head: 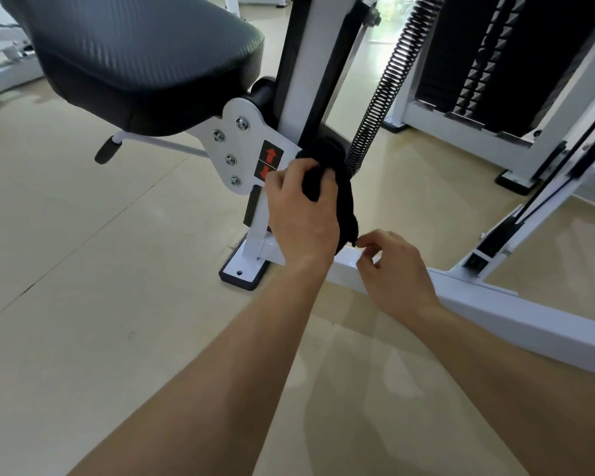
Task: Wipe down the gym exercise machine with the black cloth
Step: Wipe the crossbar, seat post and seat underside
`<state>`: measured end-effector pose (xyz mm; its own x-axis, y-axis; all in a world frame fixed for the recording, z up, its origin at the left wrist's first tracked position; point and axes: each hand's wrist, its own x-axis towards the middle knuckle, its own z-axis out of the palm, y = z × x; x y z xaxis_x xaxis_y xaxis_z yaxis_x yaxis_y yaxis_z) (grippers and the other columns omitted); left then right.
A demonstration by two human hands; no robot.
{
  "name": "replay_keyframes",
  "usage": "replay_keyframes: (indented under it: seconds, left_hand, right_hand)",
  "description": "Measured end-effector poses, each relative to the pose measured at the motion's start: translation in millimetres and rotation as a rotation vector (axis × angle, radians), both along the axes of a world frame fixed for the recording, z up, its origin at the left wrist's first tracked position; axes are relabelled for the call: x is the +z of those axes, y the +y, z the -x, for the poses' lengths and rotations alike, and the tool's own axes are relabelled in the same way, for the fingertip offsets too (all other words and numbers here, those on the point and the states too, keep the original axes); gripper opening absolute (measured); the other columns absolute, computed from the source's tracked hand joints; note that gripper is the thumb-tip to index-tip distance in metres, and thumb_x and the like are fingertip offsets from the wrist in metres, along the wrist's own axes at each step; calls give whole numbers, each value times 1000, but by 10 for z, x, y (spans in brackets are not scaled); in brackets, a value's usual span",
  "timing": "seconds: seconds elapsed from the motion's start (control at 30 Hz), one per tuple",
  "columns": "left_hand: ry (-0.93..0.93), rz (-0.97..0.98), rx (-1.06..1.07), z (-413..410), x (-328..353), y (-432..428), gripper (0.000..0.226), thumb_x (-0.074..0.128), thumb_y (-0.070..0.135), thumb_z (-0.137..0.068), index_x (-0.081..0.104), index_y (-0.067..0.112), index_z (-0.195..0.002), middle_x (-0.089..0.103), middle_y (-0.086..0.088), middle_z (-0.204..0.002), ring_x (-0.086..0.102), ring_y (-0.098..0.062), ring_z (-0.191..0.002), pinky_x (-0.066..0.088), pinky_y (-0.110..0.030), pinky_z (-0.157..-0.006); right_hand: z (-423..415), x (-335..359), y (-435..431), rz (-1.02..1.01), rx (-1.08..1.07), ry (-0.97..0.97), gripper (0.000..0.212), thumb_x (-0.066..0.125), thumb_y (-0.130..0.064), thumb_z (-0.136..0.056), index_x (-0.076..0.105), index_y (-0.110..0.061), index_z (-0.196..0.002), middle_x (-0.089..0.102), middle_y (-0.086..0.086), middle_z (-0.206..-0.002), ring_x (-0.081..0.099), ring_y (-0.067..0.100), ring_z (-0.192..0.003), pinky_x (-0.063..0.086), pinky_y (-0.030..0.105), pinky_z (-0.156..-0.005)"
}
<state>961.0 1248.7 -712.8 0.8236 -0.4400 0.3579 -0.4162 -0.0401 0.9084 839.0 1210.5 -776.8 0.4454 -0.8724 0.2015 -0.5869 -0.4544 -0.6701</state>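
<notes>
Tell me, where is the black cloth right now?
Head view, centre: the black cloth is bunched in the left hand against the white post below the seat, beside the coil spring; the right hand pinches its hanging lower corner.

Reads as an indoor gym, weight-machine area; up close, a white-framed exercise machine (495,304); shows a black padded seat (134,53) in carbon-weave vinyl, fixed to a white steel bracket (236,149) with four bolts and a red up/down arrow sticker (268,159); below the seat, a lever (105,151) with a black grip; to the right, a stack of black weight plates (488,53) inside a white frame; beside the upright post (299,80), a long coiled steel spring (389,80); at floor level, a rubber-edged foot plate (241,273); far left, part of a second white machine (4,63); underfoot, glossy beige floor (83,269).
</notes>
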Motion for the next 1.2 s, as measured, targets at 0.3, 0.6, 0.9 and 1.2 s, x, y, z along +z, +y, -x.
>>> replay_keyframes:
  seconds: [0.3,0.6,0.9,1.2]
  left_hand:
    - [247,-124,-33,-104,-399,139,13,65,27,-87,68,22,-99,63,7,-102,61,-10,-93,49,-24,-85]
    - [360,6,-18,71,-307,-38,5,69,30,-87,66,30,-91,70,8,-99,63,-3,-90,46,-13,-78]
    - [247,-207,-73,27,-512,-75,14,70,30,-86,73,20,-94,68,5,-96,62,-7,-82,39,-10,-65]
    - [418,2,122,-277,-374,345,15,71,34,-86,70,21,-91,70,7,-92,65,-8,-87,50,-21,-78]
  right_hand:
    - [-92,41,21,-23,0,-19,28,53,-14,-88,64,-27,-110,62,-13,-95,61,15,-79,41,30,-72]
    - [-231,78,66,-60,16,-94,27,53,-19,-89,59,-31,-113,65,-13,-95,64,17,-82,48,34,-74]
    - [-231,30,91,-103,-23,-64,30,51,-17,-89,60,-26,-115,65,-11,-97,65,20,-85,49,35,-77]
    - [-301,165,139,-66,-7,-73,31,53,-13,-89,59,-24,-118,62,-12,-98,60,16,-80,45,31,-76]
